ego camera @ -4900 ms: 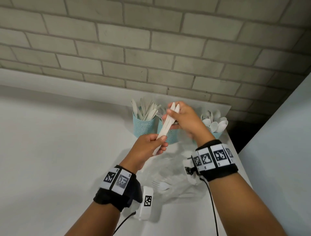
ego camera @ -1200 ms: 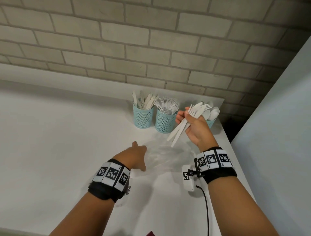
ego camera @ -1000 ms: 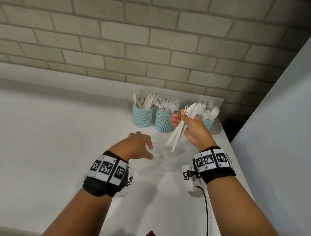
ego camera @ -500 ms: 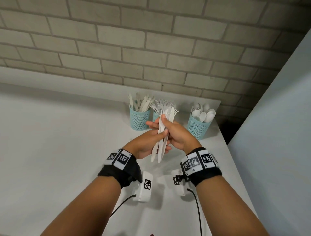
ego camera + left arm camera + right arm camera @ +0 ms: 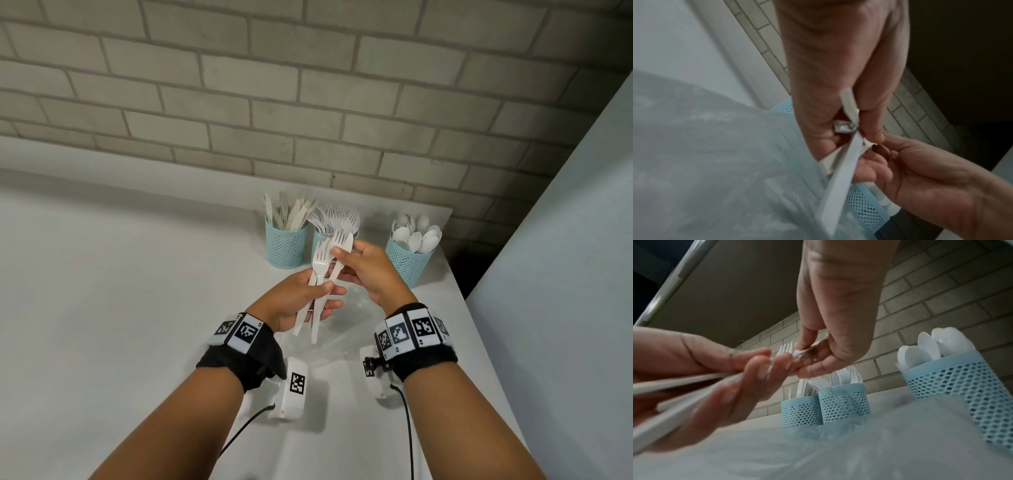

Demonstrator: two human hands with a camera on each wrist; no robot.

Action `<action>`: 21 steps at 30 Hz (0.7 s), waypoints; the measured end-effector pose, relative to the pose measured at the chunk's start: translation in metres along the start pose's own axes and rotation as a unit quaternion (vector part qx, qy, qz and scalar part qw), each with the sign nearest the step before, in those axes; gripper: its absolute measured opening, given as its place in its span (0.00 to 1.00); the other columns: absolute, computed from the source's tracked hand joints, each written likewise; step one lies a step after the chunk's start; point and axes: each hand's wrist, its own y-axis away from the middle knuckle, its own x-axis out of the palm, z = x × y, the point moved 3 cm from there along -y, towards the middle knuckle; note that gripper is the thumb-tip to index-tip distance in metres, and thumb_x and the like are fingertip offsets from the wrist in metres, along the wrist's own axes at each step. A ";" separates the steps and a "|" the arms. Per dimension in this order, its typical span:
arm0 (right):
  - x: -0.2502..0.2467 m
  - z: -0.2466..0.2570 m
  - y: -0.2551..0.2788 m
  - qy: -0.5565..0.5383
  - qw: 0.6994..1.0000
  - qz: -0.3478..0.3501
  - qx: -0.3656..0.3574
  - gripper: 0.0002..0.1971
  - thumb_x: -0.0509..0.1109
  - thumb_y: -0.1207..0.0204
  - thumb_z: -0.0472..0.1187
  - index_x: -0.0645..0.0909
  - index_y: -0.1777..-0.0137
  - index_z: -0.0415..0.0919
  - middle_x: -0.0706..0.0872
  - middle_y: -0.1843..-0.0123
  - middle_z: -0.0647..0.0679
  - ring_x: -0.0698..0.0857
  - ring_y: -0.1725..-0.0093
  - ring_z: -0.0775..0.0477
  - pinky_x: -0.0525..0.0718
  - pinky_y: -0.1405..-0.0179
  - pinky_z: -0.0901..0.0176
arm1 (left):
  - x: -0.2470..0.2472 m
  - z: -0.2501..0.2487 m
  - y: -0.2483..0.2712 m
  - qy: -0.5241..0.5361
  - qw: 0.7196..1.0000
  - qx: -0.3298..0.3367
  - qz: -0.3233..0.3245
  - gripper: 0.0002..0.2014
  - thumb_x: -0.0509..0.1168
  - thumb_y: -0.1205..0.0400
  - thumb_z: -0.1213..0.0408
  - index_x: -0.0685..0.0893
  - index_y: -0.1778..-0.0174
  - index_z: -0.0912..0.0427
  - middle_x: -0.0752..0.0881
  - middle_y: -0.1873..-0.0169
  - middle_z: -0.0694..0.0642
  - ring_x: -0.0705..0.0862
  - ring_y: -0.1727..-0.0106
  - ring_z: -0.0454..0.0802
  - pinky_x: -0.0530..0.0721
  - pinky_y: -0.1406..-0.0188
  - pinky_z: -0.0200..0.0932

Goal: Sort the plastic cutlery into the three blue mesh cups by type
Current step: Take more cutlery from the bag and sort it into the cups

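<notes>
Three blue mesh cups stand at the back of the white table: knives cup (image 5: pixel 286 248), forks cup (image 5: pixel 319 240) partly behind my hands, spoons cup (image 5: pixel 407 262). In front of them my left hand (image 5: pixel 322 291) grips the handles of a small bundle of white forks (image 5: pixel 320 267), tines up. My right hand (image 5: pixel 342 260) pinches the upper part of a white knife (image 5: pixel 346 245) in that bundle, thumb on top. The right wrist view shows the right hand (image 5: pixel 807 352) pinching a thin edge beside the fork tines (image 5: pixel 785 348), with my left hand (image 5: pixel 760 368) around the handles.
A crumpled clear plastic bag (image 5: pixel 346 329) lies on the table under my hands. A brick wall (image 5: pixel 308 102) runs behind the cups. A pale panel (image 5: pixel 565 274) closes off the right side, just past the table's right edge (image 5: pixel 479 329).
A second ago my right hand alone held the bundle near the spoons cup. My left hand has come up from the bag and gripped the handles; my right now pinches one piece at the top.
</notes>
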 end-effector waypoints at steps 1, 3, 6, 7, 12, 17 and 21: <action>-0.001 0.000 -0.001 0.011 1.000 -0.012 -0.001 0.10 0.66 0.20 0.36 0.82 0.41 0.37 0.89 0.57 0.46 0.89 0.62 0.50 0.88 0.63 0.65 | 0.000 0.001 0.000 -0.003 1.000 -0.001 -0.001 0.08 0.59 0.15 0.67 0.78 0.43 0.53 0.88 0.56 0.54 0.90 0.61 0.46 0.87 0.58 0.40; -0.002 0.000 -0.003 0.037 0.999 -0.036 0.001 0.10 0.65 0.19 0.38 0.82 0.42 0.34 0.89 0.59 0.44 0.88 0.64 0.50 0.88 0.65 0.64 | 0.001 0.001 -0.001 -0.014 1.000 -0.002 -0.002 0.08 0.59 0.15 0.66 0.78 0.42 0.52 0.88 0.55 0.54 0.90 0.60 0.47 0.87 0.56 0.42; -0.002 0.000 -0.005 0.074 0.995 -0.067 0.006 0.12 0.63 0.17 0.40 0.83 0.46 0.31 0.88 0.57 0.39 0.87 0.65 0.47 0.88 0.62 0.59 | -0.001 0.003 -0.003 -0.017 1.000 -0.003 -0.007 0.07 0.58 0.14 0.65 0.78 0.44 0.52 0.88 0.54 0.55 0.89 0.57 0.48 0.87 0.56 0.42; -0.003 -0.001 -0.005 0.087 0.993 -0.078 0.005 0.12 0.62 0.17 0.40 0.83 0.48 0.32 0.88 0.56 0.38 0.87 0.64 0.46 0.88 0.60 0.57 | -0.002 0.003 -0.003 -0.016 1.000 -0.001 -0.012 0.07 0.59 0.15 0.65 0.79 0.44 0.52 0.88 0.54 0.54 0.89 0.56 0.48 0.87 0.55 0.42; -0.014 0.004 -0.005 0.022 0.989 -0.143 0.019 0.14 0.57 0.14 0.41 0.78 0.59 0.39 0.88 0.62 0.39 0.88 0.63 0.42 0.88 0.63 0.55 | -0.013 0.006 -0.007 -0.008 0.997 0.023 -0.071 0.08 0.62 0.17 0.71 0.82 0.43 0.62 0.88 0.55 0.57 0.87 0.54 0.49 0.86 0.51 0.42; -0.019 0.011 -0.005 -0.114 0.979 -0.171 0.006 0.14 0.53 0.13 0.45 0.74 0.58 0.41 0.76 0.72 0.46 0.79 0.77 0.53 0.81 0.81 0.65 | -0.017 0.004 -0.006 0.003 0.996 0.043 -0.081 0.09 0.63 0.19 0.75 0.81 0.43 0.64 0.87 0.58 0.57 0.88 0.65 0.43 0.86 0.63 0.35; -0.017 0.015 -0.005 -0.060 0.987 -0.150 -0.001 0.09 0.62 0.17 0.45 0.76 0.58 0.46 0.70 0.72 0.53 0.65 0.77 0.57 0.63 0.87 0.71 | -0.015 0.003 -0.004 -0.080 0.992 0.071 -0.063 0.15 0.61 0.16 0.67 0.75 0.32 0.58 0.83 0.65 0.51 0.72 0.76 0.38 0.70 0.76 0.31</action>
